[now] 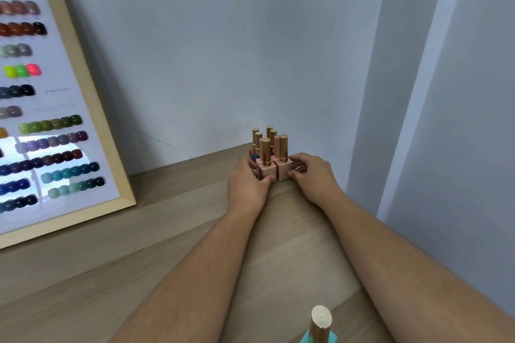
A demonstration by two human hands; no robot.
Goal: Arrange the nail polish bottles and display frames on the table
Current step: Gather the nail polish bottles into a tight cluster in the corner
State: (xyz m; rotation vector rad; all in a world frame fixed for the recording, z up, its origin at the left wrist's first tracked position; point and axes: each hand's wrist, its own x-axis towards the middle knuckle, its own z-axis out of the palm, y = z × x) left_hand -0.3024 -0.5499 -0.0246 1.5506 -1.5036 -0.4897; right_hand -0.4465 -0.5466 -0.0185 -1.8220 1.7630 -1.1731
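Table: pale wood grain; meets a grey wall at the far edge, with a corner off to the right.
Bottles: small cluster standing upright at the far edge of the table, close to the wall; square bases, tall gold caps; packed tight, sides touching; two pink ones in the front row, darker red and blue bases partly hidden behind; exact count hard to tell.
Left hand: pressed against the left side of the cluster; thumb on the front face of the front-left pink bottle; fingers curled round the side, gripping it.
Right hand: against the right side of the cluster; thumb on the lower front of the front-right pink bottle; fingers bent round its far side, gripping it.
Forearms: bare, stretched over the table from the near edge.
Frame: light wood, leaning tilted against the wall at far left, bottom edge on the table; rows of coloured nail swatches on a white board; well apart from the cluster.
Lone bottle: at the near bottom edge, between the forearms; gold cap, teal body, cut off by the picture's border.
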